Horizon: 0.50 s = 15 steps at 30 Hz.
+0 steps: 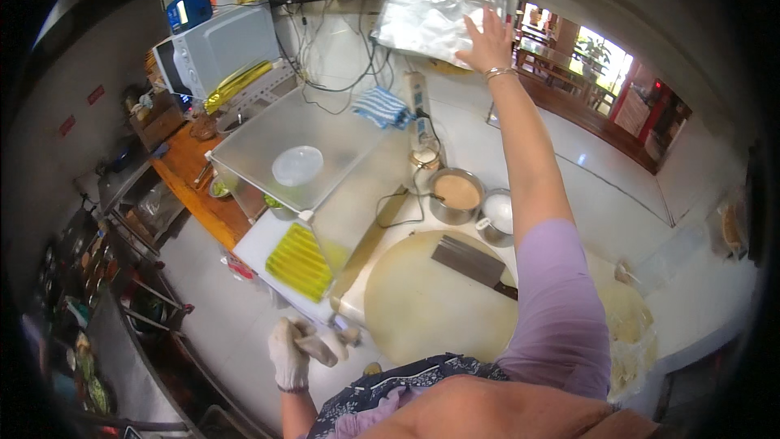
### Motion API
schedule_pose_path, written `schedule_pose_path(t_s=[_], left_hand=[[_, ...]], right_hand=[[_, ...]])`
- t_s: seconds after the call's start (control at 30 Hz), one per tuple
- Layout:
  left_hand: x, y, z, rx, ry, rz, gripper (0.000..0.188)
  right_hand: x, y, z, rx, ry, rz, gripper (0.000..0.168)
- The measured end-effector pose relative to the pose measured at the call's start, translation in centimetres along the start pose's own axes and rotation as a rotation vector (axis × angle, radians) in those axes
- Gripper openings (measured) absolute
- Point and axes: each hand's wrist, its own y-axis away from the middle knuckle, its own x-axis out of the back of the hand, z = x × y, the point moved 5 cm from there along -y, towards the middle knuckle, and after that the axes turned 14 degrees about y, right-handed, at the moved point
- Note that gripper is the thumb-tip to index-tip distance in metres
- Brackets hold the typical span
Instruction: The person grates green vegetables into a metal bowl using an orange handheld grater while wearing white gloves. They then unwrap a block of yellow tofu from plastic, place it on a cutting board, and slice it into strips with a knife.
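Observation:
My right hand (489,42), bare with a bangle at the wrist, reaches up with fingers spread against a stack of clear plastic bags (436,9) hanging on the wall. My left hand (289,347), in a white knitted glove, is low at the left of my body, its fingers closed on an off-white glove (323,347). Between the arms lies a round cutting board (420,299), with a cleaver (469,261) flat on it.
Beyond the board stand a pot of tan powder or sauce (457,195) and a pot of white contents (498,213). A clear cover (359,177) and a yellow ridged item (298,262) are to the left. A microwave (225,42) sits farther back.

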Motion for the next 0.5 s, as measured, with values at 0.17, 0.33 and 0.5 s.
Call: schedule_pose_path(t_s=[0.17, 0.33, 0.5], left_hand=[[0.9, 1.8, 0.7, 0.082, -0.116, 0.076, 0.038], [-2.2, 2.2, -0.2, 0.236, -0.137, 0.037, 0.027], [-8.7, 1.3, -2.2, 0.322, -0.142, -0.254, 0.054]], right_hand=[[-1.3, -2.3, 1.4, -0.154, -0.156, 0.138, 0.029], [3.8, -0.5, -0.4, 0.37, -0.336, 0.491, 0.023], [12.1, 18.5, -9.0, 0.713, -0.768, 0.396, 0.004]])
